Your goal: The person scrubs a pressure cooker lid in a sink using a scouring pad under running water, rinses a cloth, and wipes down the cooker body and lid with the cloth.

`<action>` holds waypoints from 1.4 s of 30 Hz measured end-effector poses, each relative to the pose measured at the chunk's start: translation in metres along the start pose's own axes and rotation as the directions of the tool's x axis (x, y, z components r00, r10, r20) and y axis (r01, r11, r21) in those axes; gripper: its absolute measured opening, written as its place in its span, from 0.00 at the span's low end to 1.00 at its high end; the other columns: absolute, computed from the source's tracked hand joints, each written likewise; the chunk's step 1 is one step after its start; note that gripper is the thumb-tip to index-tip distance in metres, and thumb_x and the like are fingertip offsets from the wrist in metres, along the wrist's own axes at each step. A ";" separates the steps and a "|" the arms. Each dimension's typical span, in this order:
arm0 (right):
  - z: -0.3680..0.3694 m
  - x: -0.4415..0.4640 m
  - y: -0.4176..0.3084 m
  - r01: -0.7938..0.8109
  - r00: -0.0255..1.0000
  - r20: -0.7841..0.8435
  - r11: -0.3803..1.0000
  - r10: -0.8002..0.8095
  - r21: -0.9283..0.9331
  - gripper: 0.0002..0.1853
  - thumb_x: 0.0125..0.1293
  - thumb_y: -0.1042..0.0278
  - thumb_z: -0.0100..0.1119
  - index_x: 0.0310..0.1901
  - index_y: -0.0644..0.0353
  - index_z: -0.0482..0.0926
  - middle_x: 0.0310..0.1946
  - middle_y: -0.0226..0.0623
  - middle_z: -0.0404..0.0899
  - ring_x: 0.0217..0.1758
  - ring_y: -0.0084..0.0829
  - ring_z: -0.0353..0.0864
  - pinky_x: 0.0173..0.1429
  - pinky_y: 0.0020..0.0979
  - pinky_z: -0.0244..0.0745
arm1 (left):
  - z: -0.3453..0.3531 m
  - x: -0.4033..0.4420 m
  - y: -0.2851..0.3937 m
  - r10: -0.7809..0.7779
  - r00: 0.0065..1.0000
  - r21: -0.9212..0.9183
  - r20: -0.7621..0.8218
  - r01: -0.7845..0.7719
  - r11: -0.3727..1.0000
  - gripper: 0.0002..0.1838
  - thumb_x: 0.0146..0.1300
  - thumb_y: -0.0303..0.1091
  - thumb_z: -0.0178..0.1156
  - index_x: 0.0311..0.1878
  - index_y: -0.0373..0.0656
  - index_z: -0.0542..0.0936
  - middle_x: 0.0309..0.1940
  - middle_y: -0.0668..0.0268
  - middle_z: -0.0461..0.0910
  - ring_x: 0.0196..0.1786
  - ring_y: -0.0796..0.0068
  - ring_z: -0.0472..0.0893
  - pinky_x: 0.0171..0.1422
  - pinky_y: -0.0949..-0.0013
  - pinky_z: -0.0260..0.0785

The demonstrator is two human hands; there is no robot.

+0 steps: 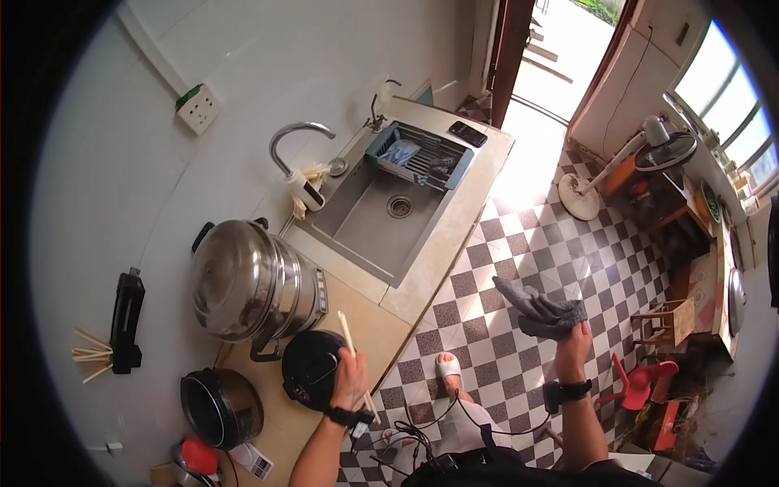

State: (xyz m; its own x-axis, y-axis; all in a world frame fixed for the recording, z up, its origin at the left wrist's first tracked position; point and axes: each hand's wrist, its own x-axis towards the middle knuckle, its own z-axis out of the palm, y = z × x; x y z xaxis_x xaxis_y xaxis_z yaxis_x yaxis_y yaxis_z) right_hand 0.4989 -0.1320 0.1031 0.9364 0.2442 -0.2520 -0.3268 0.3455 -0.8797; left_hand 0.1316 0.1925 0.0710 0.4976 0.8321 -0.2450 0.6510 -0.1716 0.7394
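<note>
My left hand [349, 380] is closed around pale wooden chopsticks [346, 329], their ends showing above and below the fist. It is over the edge of a black round lid or pot top [307, 369] on the counter. Out over the floor, my right hand [574, 347] grips a grey knitted glove [542, 310] by one end, and its limp fingers point away to the left. Each wrist wears a black strap with a cable.
A steel steamer pot [243, 280] and a dark open pot [221, 410] stand on the counter [357, 304]. Beyond is a sink [365, 219] with a blue-grey drain basket [418, 156] and a phone [468, 134]. A fan [578, 195] and a red stool [637, 380] stand at the right.
</note>
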 end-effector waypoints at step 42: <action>-0.125 -0.055 -0.014 -0.002 0.980 -0.194 0.971 -0.046 -0.240 0.17 0.85 0.62 0.50 0.58 0.68 0.80 0.52 0.44 0.87 0.51 0.37 0.88 0.60 0.37 0.82 | 0.181 0.196 0.102 -0.250 0.963 -0.155 0.097 0.262 0.953 0.36 0.72 0.50 0.68 0.59 0.25 0.64 0.36 0.49 0.87 0.22 0.60 0.86 0.20 0.61 0.78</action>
State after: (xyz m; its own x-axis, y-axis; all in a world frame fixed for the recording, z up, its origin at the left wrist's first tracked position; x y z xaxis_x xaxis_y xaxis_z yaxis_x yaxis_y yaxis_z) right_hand 0.4683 -0.2632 0.0794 0.9574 0.0478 -0.2849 -0.2887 0.1179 -0.9501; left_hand 0.3993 0.2428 -0.0157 0.3725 0.7933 -0.4815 0.6621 0.1364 0.7369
